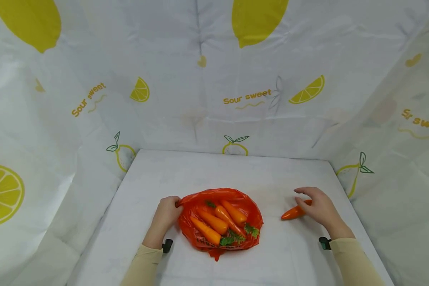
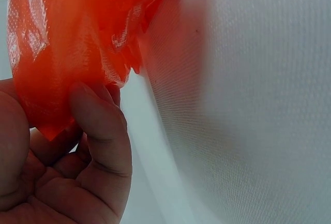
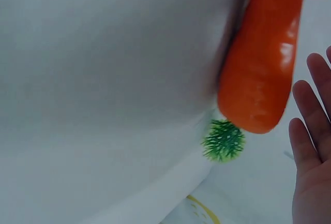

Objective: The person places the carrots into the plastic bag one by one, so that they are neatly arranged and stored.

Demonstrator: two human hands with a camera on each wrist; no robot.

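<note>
A red plastic bag [image 1: 218, 194] lies spread open on the table, with several orange carrots [image 1: 212, 221] and their green tops inside. My left hand [image 1: 167, 214] pinches the bag's left edge between thumb and fingers; the left wrist view shows the red film [image 2: 62, 53] between them. To the right of the bag, a single carrot [image 1: 291, 213] lies on the table. Over its far end hovers my right hand [image 1: 318, 206], thumb and fingers apart. In the right wrist view, this carrot [image 3: 261, 74] shows a green tuft at its blunt end, beside straight fingers.
The table [image 1: 271, 258] is covered in white. A white curtain [image 1: 186, 79] printed with lemons stands behind it and along both sides. Dark wrist cameras [image 1: 167, 245] sit on both wrists.
</note>
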